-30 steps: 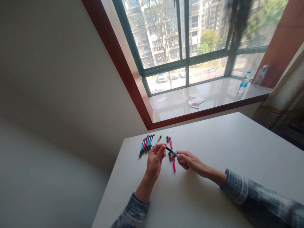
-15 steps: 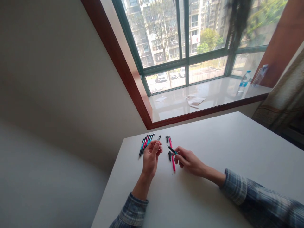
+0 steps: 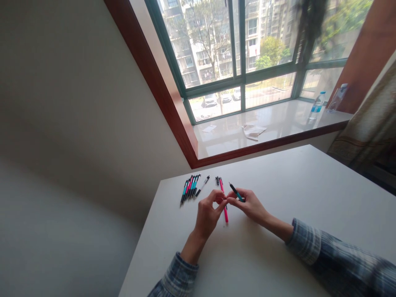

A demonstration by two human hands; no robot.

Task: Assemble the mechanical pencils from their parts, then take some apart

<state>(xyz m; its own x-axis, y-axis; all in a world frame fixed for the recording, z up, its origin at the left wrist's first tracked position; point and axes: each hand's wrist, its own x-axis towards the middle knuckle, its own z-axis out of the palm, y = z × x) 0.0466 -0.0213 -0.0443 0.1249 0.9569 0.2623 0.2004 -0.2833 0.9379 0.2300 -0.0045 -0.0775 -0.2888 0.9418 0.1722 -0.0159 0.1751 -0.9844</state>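
Note:
My right hand (image 3: 249, 205) is closed on a black and teal pen (image 3: 236, 192), whose tip points up and to the left. Its fingertips meet those of my left hand (image 3: 210, 209), which is pinched; whatever is in that pinch is too small to make out. Beneath the meeting fingers lies a pink pen barrel (image 3: 225, 215), partly covered. Just beyond, another pink barrel (image 3: 221, 184) rests beside a short black pen part (image 3: 217, 180). A clear and black pen (image 3: 202, 187) lies by itself left of these.
Several pens in teal, pink and black (image 3: 189, 189) lie side by side near the left edge of the white table (image 3: 278, 177). A wall stands to the left. On the window sill are a cloth (image 3: 253, 131) and two plastic bottles, one with a blue label (image 3: 317, 105).
My left hand has moved right to meet my right hand, uncovering the clear and black pen. The teal pen has swung more upright and shifted right in my right hand.

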